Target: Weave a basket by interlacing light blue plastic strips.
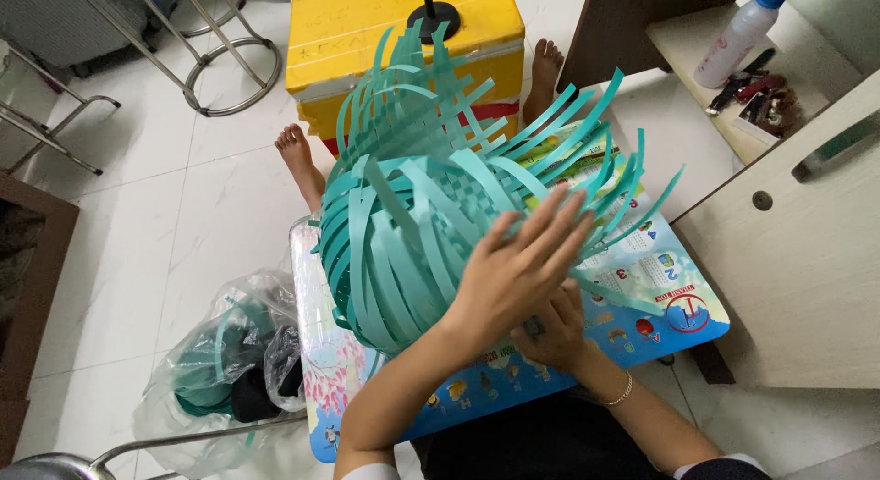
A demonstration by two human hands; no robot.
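A half-woven basket of teal plastic strips [412, 232] rests tilted on a colourful picture board [660, 297] across my lap. Loose strip ends fan up and out to the right. My left hand [518, 269] lies spread flat against the woven side of the basket, fingers apart. Just below it my right hand [555, 333], with a thin bracelet at the wrist, is curled at the basket's lower edge; whether it pinches a strip is hidden by the left hand.
A yellow foam box [367, 31] stands ahead, with bare feet [298, 154] beside it. A clear plastic bag of teal strips [225, 361] lies on the white tiled floor at left. Metal stool legs [220, 77] are at the back left, a wooden cabinet [788, 260] at right.
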